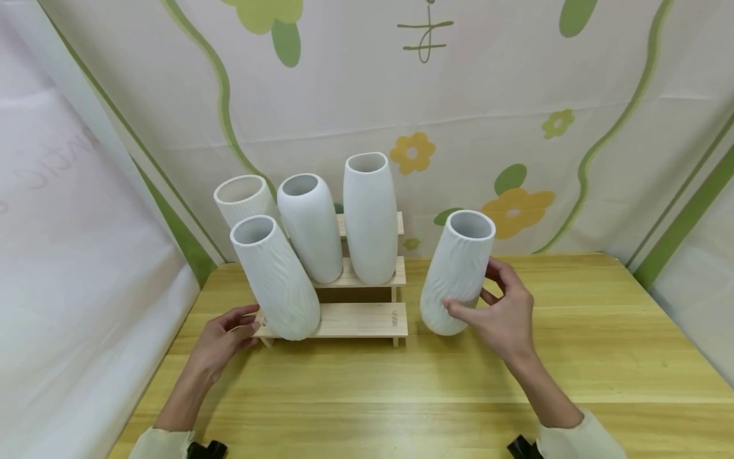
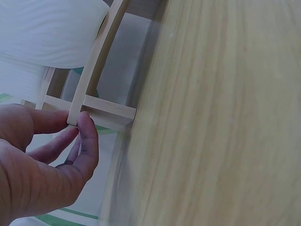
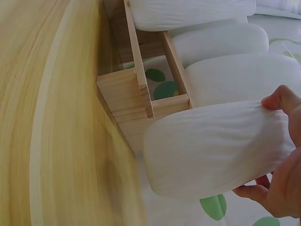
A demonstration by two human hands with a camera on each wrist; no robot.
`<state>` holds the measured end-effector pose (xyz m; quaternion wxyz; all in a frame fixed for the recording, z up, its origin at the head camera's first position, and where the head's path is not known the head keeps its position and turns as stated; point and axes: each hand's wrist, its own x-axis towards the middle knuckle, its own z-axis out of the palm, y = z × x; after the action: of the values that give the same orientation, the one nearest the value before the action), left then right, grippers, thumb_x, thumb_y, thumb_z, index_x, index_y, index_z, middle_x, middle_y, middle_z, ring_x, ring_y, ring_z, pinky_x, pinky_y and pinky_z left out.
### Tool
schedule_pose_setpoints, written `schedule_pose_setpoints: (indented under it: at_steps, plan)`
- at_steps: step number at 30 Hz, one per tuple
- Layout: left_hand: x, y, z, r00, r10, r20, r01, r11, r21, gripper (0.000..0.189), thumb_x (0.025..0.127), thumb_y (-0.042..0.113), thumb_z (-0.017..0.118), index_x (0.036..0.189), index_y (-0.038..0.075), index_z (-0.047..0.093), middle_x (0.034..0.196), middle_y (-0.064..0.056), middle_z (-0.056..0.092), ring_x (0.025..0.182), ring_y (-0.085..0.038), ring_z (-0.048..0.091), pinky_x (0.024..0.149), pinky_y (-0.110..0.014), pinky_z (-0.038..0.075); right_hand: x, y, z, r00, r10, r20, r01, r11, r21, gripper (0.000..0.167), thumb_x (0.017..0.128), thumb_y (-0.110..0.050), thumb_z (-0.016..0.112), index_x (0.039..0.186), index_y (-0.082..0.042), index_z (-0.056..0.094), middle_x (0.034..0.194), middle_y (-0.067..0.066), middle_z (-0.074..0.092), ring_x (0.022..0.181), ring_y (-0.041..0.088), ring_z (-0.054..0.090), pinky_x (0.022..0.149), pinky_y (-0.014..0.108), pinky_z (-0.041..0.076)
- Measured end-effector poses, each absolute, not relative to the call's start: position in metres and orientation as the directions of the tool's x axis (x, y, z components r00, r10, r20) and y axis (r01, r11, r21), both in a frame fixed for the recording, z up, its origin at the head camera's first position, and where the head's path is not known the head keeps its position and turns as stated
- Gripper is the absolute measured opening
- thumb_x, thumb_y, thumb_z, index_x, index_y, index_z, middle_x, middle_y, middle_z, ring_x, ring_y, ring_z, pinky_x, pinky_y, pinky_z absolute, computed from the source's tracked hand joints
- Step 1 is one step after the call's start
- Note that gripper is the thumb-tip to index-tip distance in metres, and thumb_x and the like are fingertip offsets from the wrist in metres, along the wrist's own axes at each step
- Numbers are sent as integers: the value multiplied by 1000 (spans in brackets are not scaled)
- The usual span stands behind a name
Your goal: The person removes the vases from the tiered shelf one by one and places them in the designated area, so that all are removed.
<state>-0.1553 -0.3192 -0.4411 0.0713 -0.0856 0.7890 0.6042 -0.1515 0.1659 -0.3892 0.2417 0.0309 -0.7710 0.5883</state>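
Observation:
A white vase with a wavy relief is in my right hand, thumb on its near side and fingers round its right side. In the right wrist view the vase's base hangs above the tabletop, beside the right end of a three-step wooden stand. My left hand pinches the left end of the stand's lowest step between thumb and fingers, as the left wrist view shows at the board end. A similar wavy vase stands on that step, near its left end.
On the middle step are two smooth white vases, a rounded one and a taller one. A ribbed vase stands behind at the left. The wooden table meets a flowered cloth backdrop; white cloth hangs at both sides.

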Motion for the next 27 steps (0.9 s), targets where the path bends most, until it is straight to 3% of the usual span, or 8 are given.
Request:
schedule_pose_setpoints:
  at_steps: [18, 27]
  plan:
    - [-156, -319, -441, -975, -48, -216, -221, 258, 940, 55, 109, 15, 65, 159, -1, 47, 142, -16, 52, 101, -5, 67, 90, -23, 65, -173, 159, -392, -889, 249, 384, -305, 304, -903, 82, 69, 1, 98, 143, -2, 62, 131, 4, 64, 116, 14, 61, 95, 12, 57]
    - [-157, -320, -442, -976, -50, -210, -216, 257, 942, 55, 108, 15, 66, 158, -1, 48, 138, -13, 53, 100, -5, 67, 88, -22, 65, -187, 156, -391, -889, 246, 386, -311, 295, -904, 81, 72, -1, 97, 145, -4, 62, 133, 4, 65, 118, 14, 60, 100, 24, 61]
